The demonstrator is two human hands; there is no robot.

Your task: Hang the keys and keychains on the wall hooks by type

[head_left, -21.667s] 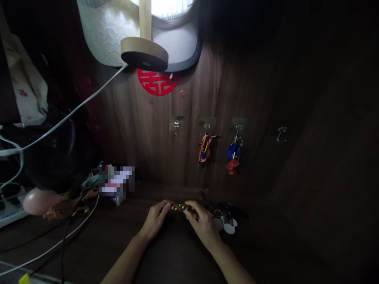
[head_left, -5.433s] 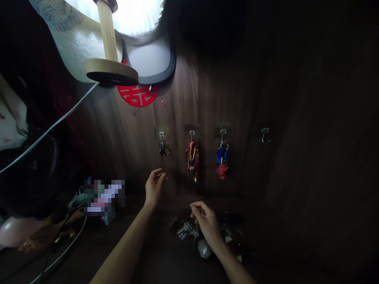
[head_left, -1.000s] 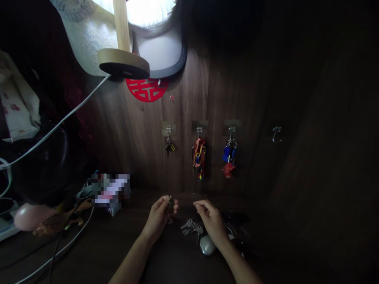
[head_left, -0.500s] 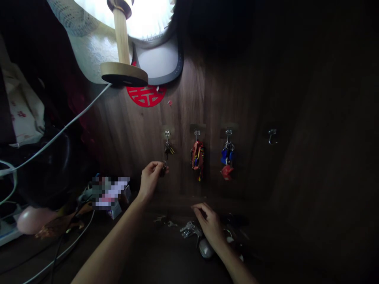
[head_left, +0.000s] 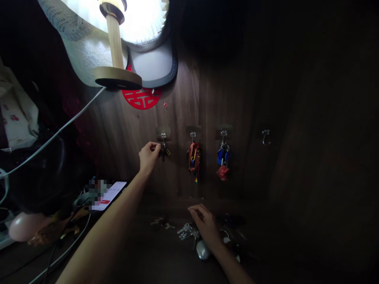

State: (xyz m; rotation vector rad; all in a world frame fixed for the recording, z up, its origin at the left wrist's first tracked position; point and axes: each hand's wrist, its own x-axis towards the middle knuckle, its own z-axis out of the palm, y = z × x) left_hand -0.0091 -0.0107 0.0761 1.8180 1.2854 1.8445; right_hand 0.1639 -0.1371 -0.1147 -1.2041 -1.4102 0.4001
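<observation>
My left hand (head_left: pixel 150 154) is up at the leftmost wall hook (head_left: pixel 164 135), thumb and fingers pinched on the small keyring there. Dark and brassy keys (head_left: pixel 164 152) dangle just beside the fingertips; how many the pinch holds is hidden. My right hand (head_left: pixel 207 225) hovers low over the tabletop, its thumb and fingertips drawn together with nothing visible in them. Below it lie a bunch of silver keys (head_left: pixel 185 232) and a shiny rounded grey case (head_left: pixel 203 250), partly covered by the hand. Smaller loose keys (head_left: pixel 169 226) lie to the left.
The second hook carries a red and multicoloured key bundle (head_left: pixel 194 157); the third, blue and red keys (head_left: pixel 223 157). A bare hook (head_left: pixel 265 137) is at right. Above left stand a lit lamp (head_left: pixel 118 75) and caps (head_left: pixel 154 65). A phone (head_left: pixel 111 196) and white cable (head_left: pixel 68 122) are at left.
My left hand has risen with the keyring from below the leftmost hook to the hook itself. My right hand stays nearly in place; the whole view has shifted slightly.
</observation>
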